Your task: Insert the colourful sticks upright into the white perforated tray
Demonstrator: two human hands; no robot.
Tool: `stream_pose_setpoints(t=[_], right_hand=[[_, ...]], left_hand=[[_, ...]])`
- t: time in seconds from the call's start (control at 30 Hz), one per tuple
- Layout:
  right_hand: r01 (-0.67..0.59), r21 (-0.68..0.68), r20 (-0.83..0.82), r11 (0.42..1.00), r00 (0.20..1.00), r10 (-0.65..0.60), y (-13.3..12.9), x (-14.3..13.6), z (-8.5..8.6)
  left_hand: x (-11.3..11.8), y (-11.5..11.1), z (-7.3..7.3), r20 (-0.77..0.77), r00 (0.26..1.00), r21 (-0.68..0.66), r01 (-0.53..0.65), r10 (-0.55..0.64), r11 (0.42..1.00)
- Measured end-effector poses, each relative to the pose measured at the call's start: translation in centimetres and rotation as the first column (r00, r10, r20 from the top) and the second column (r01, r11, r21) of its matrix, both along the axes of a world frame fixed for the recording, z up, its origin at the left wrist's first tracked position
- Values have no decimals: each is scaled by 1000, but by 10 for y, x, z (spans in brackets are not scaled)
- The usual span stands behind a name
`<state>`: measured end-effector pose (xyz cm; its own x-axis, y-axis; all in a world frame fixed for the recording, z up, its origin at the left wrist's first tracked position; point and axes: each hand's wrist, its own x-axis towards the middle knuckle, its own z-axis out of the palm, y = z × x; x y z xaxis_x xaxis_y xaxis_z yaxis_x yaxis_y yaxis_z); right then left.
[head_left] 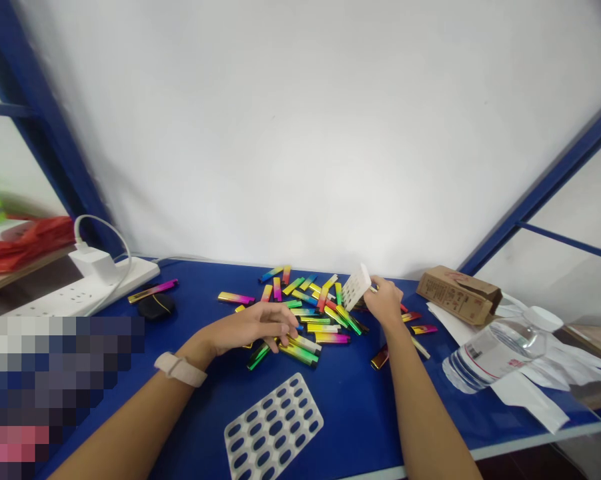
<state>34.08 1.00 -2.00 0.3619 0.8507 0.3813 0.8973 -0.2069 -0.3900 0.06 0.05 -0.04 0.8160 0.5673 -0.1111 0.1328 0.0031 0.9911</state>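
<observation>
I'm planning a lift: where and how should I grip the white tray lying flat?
Probably pinch the white tray by its right rim, coming from the right: it lies flat, solid rim bordering its oval holes, and the left forearm flanks its other side.

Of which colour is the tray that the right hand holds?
The tray in the right hand is white, best seen in the head view.

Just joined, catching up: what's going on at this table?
Someone's right grip holds a perforated tray tilted up among scattered shiny, multicoloured cases. The left grip is at their near-left side; whether it holds one is unclear. A second tray lies flat on the blue table, nearer the camera.
</observation>
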Motion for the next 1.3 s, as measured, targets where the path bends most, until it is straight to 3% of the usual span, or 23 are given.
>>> stream_pose_setpoints(t=[0.13, 0.4, 0.73, 0.97, 1.13, 1.3], right_hand=[[57, -65, 13, 996, 998, -57, 0, 3, 3], [-9, -78, 107, 997, 994, 17, -4, -7, 1], [26, -132, 195, 991, 981, 1, -5, -11, -3], [124, -250, 217, 960, 974, -70, -3, -7, -10], [166, -253, 188, 953, 975, -119, -4, -1, -7], [96, -237, 231, 967, 972, -40, -3, -9, -8]], left_hand=[[0, 0, 0, 4, 1000, 4, 1, -1, 1000], [0, -2, 1, -4, 1000, 5, -4, 4, 1000], [1, -1, -1, -5, 1000, 12, -3, 4, 1000], [1, 0, -1, 3, 1000, 8, -3, 3, 1000], [0, -1, 0, 4, 1000, 1, -6, 6, 1000], [0, -2, 1, -3, 1000, 6, -6, 6, 1000]])
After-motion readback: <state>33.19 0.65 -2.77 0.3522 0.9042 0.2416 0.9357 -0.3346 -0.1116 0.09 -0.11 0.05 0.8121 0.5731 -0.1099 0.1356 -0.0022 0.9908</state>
